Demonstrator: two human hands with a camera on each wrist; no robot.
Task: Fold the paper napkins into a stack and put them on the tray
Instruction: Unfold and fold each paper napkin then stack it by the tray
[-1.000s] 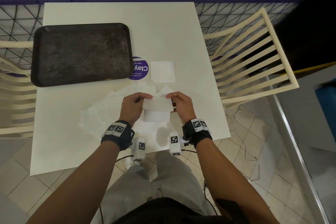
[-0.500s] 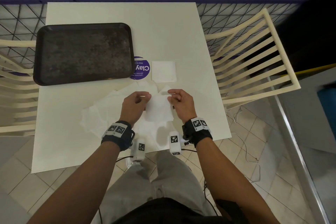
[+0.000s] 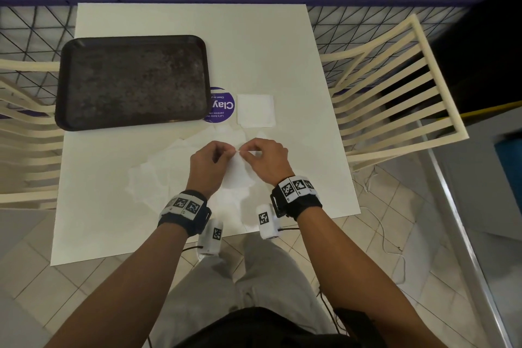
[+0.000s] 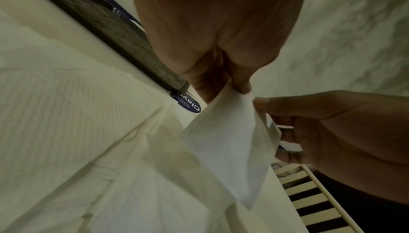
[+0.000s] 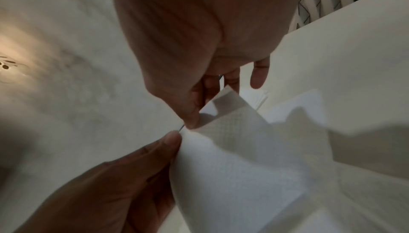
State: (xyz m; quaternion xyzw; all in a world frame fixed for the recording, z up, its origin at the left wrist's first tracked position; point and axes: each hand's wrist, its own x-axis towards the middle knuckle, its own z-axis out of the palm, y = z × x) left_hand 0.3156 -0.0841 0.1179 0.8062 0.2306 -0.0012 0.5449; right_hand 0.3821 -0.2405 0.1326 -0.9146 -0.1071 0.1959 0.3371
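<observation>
As the left hand [image 3: 210, 162] and right hand [image 3: 265, 158] each pinched a top corner of a paper napkin [image 3: 237, 175] above the bench's [image 3: 268, 51] near edge, matching corners before creasing looked wise. One folded napkin [image 3: 255, 110] lay mid-bench, beside the bare tray [image 3: 132, 82].

- Both forearms are reached forward over the near edge of the table [image 3: 113, 206], with a banded camera unit worn on each wrist.
- The left hand [image 3: 210, 161] is held knuckles-up, fingers curled, with a napkin [image 3: 237, 175] pinched at its top edge between thumb and forefinger.
- The right hand [image 3: 265, 157] is posed alike, the same edge being pinched just beside the left fingertips [image 4: 243, 88].
- The two pinches are nearly touching.
</observation>
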